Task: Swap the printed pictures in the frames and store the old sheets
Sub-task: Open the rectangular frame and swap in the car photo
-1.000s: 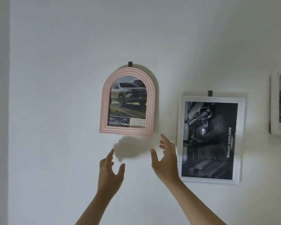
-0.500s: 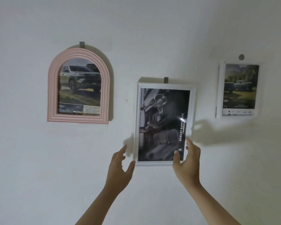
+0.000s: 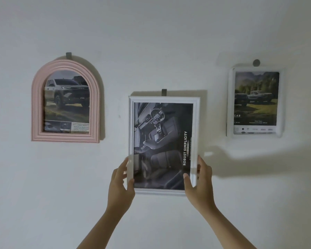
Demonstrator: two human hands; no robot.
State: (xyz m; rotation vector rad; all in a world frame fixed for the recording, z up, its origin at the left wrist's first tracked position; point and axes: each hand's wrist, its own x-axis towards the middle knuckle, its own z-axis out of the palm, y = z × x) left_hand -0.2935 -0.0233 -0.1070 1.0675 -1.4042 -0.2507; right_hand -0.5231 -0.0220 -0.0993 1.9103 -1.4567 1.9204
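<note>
The left hand (image 3: 121, 184) grips the lower left edge of the white rectangular frame (image 3: 196, 126), thumb on the front face and fingers wrapped behind the moulding. The right hand (image 3: 200, 182) grips the lower right edge of the same frame, thumb pressed on the front near the picture's corner, fingers behind the edge. Both hands are closed on the frame near its bottom corners, forearms raised from below. The frame sits against the white wall (image 3: 151, 33), its top edge just under a small grey hook (image 3: 164, 92); whether it hangs on the hook cannot be told. The printed picture (image 3: 162, 141) inside is a dark, near-monochrome vehicle interior showing steering wheel and seats, with "ROBUST SIMPLICITY" printed sideways along its right side; a smaller line beside it is illegible. To the left, well apart, a pink arched frame (image 3: 38, 105) hangs under a grey hook (image 3: 68, 55); its print shows a silver pickup truck, with a strip of small pictures and unreadable text along the bottom. To the right, a small white frame (image 3: 231, 105) hangs under a round grey peg (image 3: 256, 62); its print shows vehicles on grass before trees, with the letters "CAB" legible and finer text and logos below too small to read.
</note>
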